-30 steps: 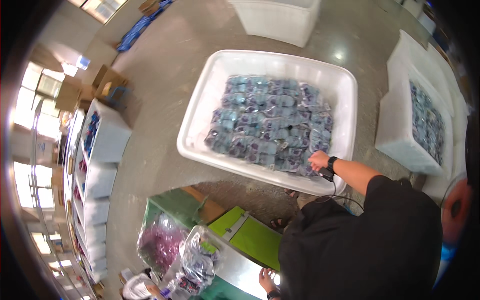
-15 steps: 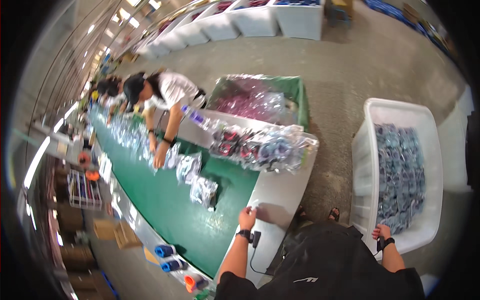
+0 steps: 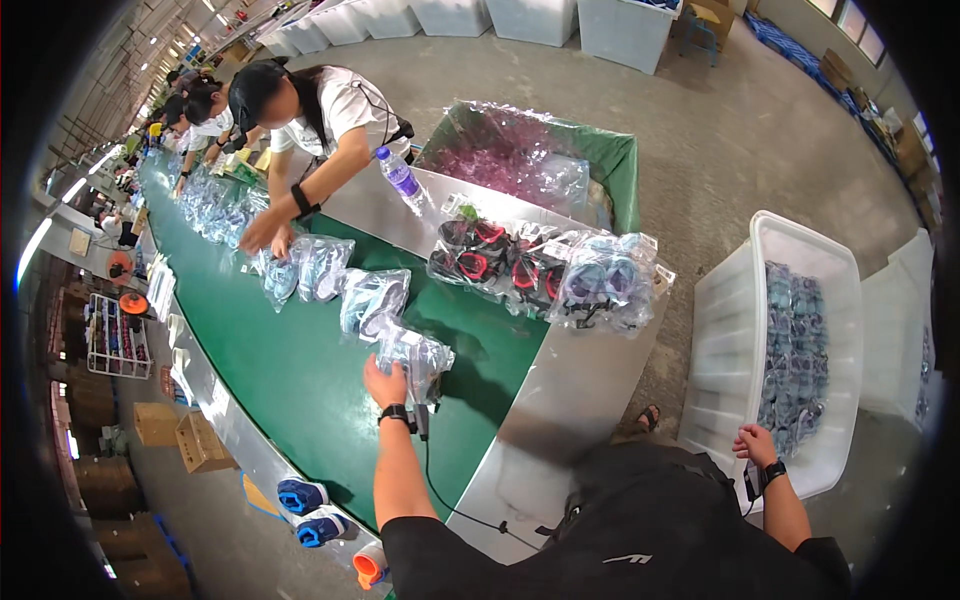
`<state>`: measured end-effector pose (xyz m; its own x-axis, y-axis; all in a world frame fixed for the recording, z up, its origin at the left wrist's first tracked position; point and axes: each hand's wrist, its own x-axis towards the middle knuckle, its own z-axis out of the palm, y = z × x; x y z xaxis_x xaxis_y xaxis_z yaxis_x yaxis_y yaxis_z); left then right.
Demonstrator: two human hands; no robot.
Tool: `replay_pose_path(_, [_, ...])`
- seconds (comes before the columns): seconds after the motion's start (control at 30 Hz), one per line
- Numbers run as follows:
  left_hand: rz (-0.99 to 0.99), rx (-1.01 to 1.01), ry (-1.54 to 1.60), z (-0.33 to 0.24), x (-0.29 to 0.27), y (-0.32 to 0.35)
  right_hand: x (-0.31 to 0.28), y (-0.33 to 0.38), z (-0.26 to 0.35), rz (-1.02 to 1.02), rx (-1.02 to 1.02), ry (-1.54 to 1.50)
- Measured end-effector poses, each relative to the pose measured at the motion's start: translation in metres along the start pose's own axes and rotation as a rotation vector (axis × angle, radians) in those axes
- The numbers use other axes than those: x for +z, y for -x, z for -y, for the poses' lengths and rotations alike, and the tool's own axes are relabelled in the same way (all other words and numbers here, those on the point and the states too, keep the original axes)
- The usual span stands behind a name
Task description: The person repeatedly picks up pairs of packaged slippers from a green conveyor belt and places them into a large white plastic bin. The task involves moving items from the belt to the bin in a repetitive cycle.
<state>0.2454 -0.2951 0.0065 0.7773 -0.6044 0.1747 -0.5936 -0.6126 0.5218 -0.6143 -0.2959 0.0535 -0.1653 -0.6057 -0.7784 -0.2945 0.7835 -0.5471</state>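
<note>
My left hand (image 3: 385,383) is at the near edge of a clear-bagged pair of light blue shoes (image 3: 415,355) on the green conveyor belt (image 3: 300,375); its fingers are closed on the plastic. Further bagged shoes (image 3: 373,300) lie just beyond, in a row running up the belt. Off to the right, my right hand (image 3: 755,443) hovers by the rim of a white plastic bin (image 3: 758,300), fingers loosely curled with nothing visible in them. Inside that bin, bagged shoes (image 3: 795,340) are stacked in rows.
A co-worker (image 3: 340,120) reaches over the belt ahead. Bagged dark-and-red shoes (image 3: 480,255) and a bottle (image 3: 400,178) stand along the metal side table (image 3: 560,400). Behind is a green plastic-lined container (image 3: 622,180). Loose blue shoes (image 3: 303,495) sit on the belt's left edge.
My left hand has moved forward and left from the metal edge to the nearest bagged shoes. My right hand has stayed by the bin. The view has shifted, and the co-worker's arms have moved.
</note>
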Motion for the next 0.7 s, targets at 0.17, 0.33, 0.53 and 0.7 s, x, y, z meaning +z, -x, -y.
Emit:
replay_pose_path(0.17, [0.320, -0.080, -0.037, 0.002, 0.004, -0.019, 0.018, 0.030, 0.009, 0.052, -0.002, 0.131])
replay_pose_path(0.33, [0.509, -0.463, 0.554, 0.020, 0.034, 0.028, 0.019, 0.027, 0.009, 0.055, 0.028, 0.161])
replay_pose_path(0.53, [0.151, -0.337, 0.976, -0.071, 0.013, 0.156, 0.029, 0.020, 0.021, 0.066, -0.004, 0.220])
replay_pose_path(0.7, [0.335, -0.362, 1.056, -0.094, -0.014, 0.258, 0.044, 0.011, 0.027, 0.141, -0.025, 0.253])
